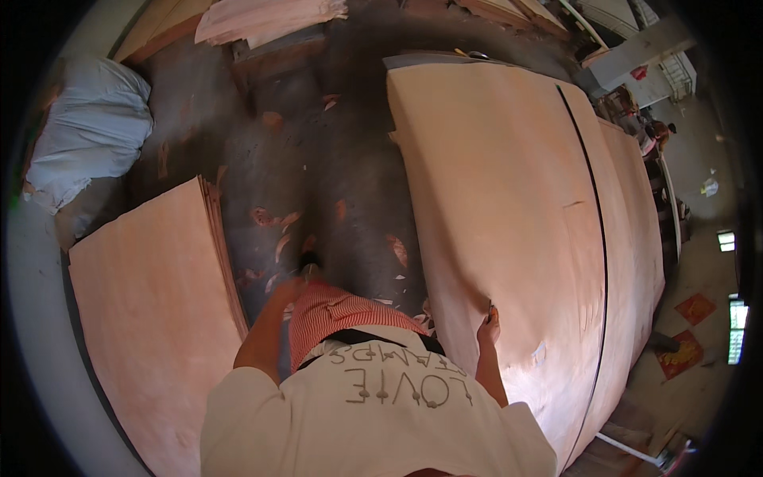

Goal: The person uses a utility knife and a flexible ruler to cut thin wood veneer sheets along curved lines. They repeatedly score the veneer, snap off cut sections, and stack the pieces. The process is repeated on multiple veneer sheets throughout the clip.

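Fingers of the right hand [488, 319] are curled, pinching the top veneer sheet [509, 207] at its edge; left hand [288, 288] fingers cannot be told. Nothing lifted yet; 2 stacks, the second [155, 318] untouched.

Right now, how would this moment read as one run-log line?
right hand: gripping near edge of top veneer sheet | left hand: by the thigh, empty as far as visible | veneer stack: left, untouched
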`<action>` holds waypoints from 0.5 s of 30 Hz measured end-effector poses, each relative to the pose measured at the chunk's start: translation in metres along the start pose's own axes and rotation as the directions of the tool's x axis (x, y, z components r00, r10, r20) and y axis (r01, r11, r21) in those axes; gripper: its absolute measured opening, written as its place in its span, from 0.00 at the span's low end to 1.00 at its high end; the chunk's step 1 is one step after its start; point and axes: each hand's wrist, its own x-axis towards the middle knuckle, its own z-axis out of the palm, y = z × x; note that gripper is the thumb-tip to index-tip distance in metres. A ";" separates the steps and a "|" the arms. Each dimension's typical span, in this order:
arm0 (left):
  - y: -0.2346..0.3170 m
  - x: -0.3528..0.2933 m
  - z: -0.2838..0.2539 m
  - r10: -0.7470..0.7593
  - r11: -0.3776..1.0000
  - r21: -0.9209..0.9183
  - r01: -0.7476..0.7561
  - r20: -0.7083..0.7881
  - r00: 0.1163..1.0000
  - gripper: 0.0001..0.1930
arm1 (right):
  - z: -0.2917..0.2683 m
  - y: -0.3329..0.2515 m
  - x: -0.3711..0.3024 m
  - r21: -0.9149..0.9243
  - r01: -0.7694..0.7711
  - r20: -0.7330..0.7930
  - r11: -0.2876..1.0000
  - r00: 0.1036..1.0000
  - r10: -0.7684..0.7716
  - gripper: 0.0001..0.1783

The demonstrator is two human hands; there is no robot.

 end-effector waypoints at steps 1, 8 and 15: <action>-0.010 0.007 -0.009 -0.090 0.996 -0.031 0.089 -0.009 0.996 0.22 | 0.002 -0.019 0.008 -0.009 -0.051 0.023 0.999 0.998 0.052 0.23; -0.045 0.037 -0.164 -0.268 0.938 -0.181 0.294 0.153 0.951 0.17 | 0.038 -0.146 0.096 0.039 -0.227 0.189 0.973 0.958 0.216 0.25; -0.139 0.070 -0.239 -0.551 0.796 -0.319 0.515 -0.030 0.834 0.16 | 0.068 -0.327 0.183 0.022 -0.116 0.211 0.993 0.971 0.109 0.26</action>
